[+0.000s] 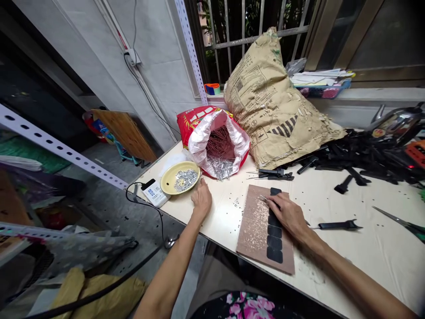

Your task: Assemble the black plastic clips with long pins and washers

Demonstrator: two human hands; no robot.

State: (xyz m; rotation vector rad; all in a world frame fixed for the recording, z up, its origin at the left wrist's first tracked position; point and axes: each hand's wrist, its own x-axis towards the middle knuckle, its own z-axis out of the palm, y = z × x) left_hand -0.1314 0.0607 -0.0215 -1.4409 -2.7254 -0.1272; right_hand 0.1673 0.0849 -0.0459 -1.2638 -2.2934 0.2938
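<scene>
My left hand [202, 197] is at the right rim of a yellow oval dish [166, 188], its fingers curled together. Whatever they may hold is hidden. Small silvery metal pieces [186, 179] lie in the dish. On the right, my right hand [288, 215] pinches a thin metal tool [263, 197] whose pointed end shows past the fingertips; its kind is unclear. Under that hand lies a brown board [247, 235], its surface chipped and pitted. A column of black rounded pieces [274, 243] runs along the board, partly covered by my right hand.
Behind the dish, a red-and-white bag [241, 137] gapes with brown and silvery thin rods inside. A large tan sack [262, 102] leans behind it. Black strips [352, 155] are heaped at right, near a black-handled tool [338, 225] and scissors [395, 215]. A white device [155, 193] sits left.
</scene>
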